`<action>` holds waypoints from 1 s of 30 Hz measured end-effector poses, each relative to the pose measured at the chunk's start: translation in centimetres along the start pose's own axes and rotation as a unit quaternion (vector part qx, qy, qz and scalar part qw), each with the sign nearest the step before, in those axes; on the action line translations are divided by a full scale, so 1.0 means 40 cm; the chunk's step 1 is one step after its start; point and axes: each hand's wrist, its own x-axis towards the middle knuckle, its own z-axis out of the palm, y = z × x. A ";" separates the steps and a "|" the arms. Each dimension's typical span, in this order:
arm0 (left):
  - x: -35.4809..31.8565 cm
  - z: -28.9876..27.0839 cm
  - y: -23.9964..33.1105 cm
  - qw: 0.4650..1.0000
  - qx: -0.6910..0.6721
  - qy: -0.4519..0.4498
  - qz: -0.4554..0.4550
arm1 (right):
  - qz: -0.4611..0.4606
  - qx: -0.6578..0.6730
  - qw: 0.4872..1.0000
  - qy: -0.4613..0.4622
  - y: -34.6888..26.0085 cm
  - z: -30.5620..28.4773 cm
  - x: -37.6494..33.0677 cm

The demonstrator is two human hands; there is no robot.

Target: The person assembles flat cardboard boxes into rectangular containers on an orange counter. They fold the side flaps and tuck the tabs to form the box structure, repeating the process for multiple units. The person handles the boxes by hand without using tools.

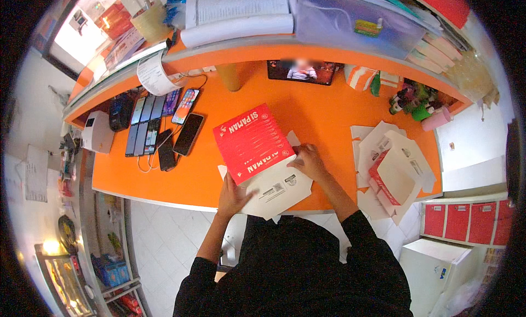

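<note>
In front of me a stack of red cardboard boxes [249, 144] with white lettering stands on the orange desk. A white cardboard box blank [276, 194] with small dark print lies at its near side, partly over the desk edge. My left hand [233, 197] is open at the stack's near left corner, its thumb stretched out over the white blank. At the stack's right side, my right hand [308, 162] has thumb and fingers closed on a cardboard edge by the corner. Exactly which layer it grips is hidden.
On the right lie more white box blanks [364, 153] and a partly folded box [402, 180] with a red side. Several phones [145, 125] with cables lie at left, beside a white device [97, 132]. A tablet [301, 73] stands at the back beneath a shelf [230, 53].
</note>
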 end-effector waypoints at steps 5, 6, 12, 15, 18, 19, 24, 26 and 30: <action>0.006 0.008 -0.039 0.994 0.033 -0.040 -0.095 | 0.036 0.037 0.998 0.035 0.015 0.021 0.015; 0.011 0.008 -0.042 0.993 0.025 -0.044 -0.103 | 0.021 0.017 0.998 0.051 0.016 0.025 0.015; 0.027 0.002 -0.008 0.982 -0.040 -0.045 -0.178 | 0.080 -0.001 0.996 0.036 -0.039 0.002 0.014; 0.046 -0.032 0.021 0.993 -0.056 0.060 -0.089 | 0.075 0.135 0.988 -0.022 -0.076 -0.064 0.038; 0.069 -0.084 0.036 0.996 -0.049 0.074 0.020 | -0.067 0.139 0.986 -0.060 -0.095 -0.139 0.067; 0.078 -0.103 0.035 0.997 -0.046 0.054 0.035 | -0.088 0.126 0.984 -0.089 -0.096 -0.158 0.083; 0.128 -0.165 0.023 0.994 -0.096 -0.030 0.043 | -0.130 0.113 0.966 -0.191 -0.108 -0.186 0.139; 0.133 -0.180 0.024 0.994 -0.088 -0.039 0.047 | -0.112 0.119 0.965 -0.206 -0.110 -0.189 0.145; 0.134 -0.196 0.025 0.993 -0.095 -0.050 0.044 | -0.081 0.159 0.960 -0.217 -0.103 -0.193 0.145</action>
